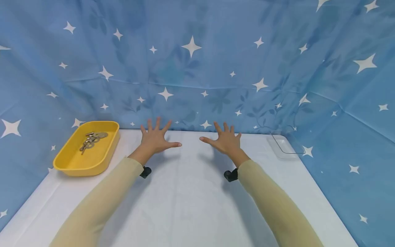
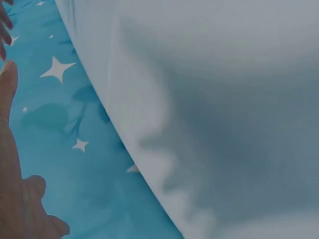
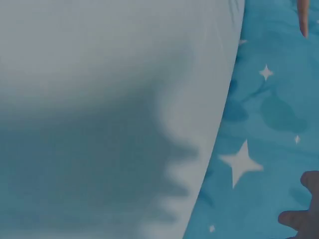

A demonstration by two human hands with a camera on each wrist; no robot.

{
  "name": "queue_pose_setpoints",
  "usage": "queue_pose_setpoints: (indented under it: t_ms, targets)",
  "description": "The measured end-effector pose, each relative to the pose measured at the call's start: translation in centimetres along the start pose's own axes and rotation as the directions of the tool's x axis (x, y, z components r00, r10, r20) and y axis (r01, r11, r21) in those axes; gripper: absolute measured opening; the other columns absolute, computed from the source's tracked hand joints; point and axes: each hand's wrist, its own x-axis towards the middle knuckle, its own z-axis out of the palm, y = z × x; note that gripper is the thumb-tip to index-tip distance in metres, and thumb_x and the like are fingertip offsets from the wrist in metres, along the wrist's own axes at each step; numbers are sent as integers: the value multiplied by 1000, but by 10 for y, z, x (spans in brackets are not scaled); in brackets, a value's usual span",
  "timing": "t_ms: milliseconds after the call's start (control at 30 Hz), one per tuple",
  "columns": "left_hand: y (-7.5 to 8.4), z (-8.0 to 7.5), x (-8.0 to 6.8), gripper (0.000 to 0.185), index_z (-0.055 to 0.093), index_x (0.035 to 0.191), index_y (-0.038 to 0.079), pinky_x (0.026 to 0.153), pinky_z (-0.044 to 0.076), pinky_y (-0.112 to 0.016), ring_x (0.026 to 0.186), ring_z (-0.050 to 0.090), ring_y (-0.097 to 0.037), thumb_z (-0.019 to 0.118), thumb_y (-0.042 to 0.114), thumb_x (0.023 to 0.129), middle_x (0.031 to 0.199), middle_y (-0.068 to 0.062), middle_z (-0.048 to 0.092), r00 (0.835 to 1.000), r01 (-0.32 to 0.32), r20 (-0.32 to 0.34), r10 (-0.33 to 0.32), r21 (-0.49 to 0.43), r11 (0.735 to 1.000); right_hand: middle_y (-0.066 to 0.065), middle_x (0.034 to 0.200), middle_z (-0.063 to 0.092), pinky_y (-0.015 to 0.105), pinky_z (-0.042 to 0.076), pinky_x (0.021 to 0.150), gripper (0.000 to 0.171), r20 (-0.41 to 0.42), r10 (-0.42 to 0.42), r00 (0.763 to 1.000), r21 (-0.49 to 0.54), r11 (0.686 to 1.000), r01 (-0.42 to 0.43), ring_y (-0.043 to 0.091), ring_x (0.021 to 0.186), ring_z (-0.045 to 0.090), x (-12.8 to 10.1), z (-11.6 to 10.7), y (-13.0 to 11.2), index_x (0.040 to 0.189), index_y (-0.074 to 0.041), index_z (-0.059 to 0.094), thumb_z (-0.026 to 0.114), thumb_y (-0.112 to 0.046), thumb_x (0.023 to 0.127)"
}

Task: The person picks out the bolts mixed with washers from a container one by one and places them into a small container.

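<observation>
Both hands hover over the white table, fingers straight and spread, holding nothing. In the head view the left hand [image 1: 155, 140] is left of centre, its thumb pointing right. Facing it across a gap, the right hand [image 1: 226, 140] has its thumb pointing left. A yellow tray [image 1: 102, 161] stands at the far left of the table, nearer the left hand. Several metal keys or similar small metal pieces [image 1: 92, 139] lie inside it. At the back right sits a clear plastic box [image 1: 285, 151], beyond the right hand. Each wrist view catches only part of a hand and its shadow.
A white cloth covers the table [image 1: 191, 199]. Blue curtains with white stars [image 1: 191, 75] hang along the back and both sides. Small black devices sit at the left wrist [image 1: 145, 172] and the right wrist [image 1: 230, 175].
</observation>
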Motion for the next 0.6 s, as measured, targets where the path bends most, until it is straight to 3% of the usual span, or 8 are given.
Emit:
queue_pose_setpoints:
  t_ms: [200,400,600]
  targets:
    - [-25,-3,-23,107,3,164,33,119,-8,-77,153,-14,-53,38,91,82,171,-17,-8,1000,18,-11,-18,-23,1000,16,169,20,79,19,116,109,-47,-48,998,105,993,53,47,154,21,1,14,-31,164,-32,18,34,-95,77]
    - [-57,-2,-52,89,9,165,23,121,-5,-74,153,-10,-54,25,78,96,171,-18,1,997,38,-61,-47,-136,990,14,168,24,72,29,117,95,-79,-114,990,259,957,131,40,153,28,-2,33,-71,163,-29,21,39,-84,87]
    - [-97,-5,-80,88,9,165,16,123,-4,-70,154,-7,-51,31,71,100,170,-24,1,990,22,-132,-56,-246,969,13,168,26,65,42,111,93,-98,-177,979,333,921,200,38,151,34,-1,50,-112,163,-29,21,39,-81,89]
